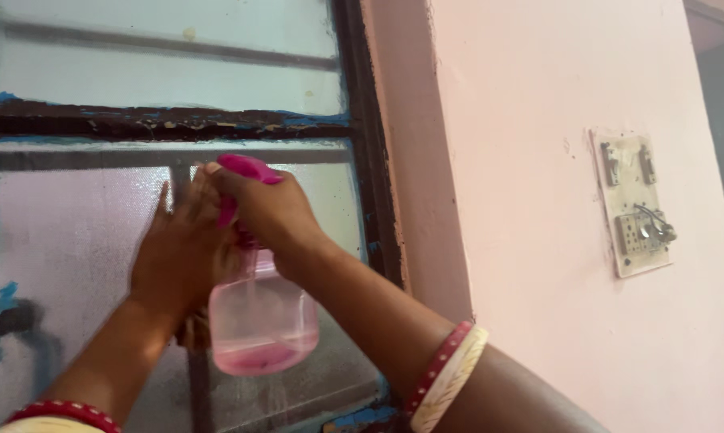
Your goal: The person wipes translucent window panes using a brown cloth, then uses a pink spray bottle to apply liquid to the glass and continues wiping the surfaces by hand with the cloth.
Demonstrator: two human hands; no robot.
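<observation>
Fingers of right hand wrap translucent pink plastic spray bottle before frosted glass.

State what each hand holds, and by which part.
The right hand grips the pink spray bottle at its neck, below the trigger head. What the blurred left hand holds cannot be told.

Both forearms rise from the bottom edge toward the frame's centre, wrists raised. The right hand is curled closed at centre frame; the left hand (motion-blurred) sits just left of it, fingers pointing upward.
</observation>
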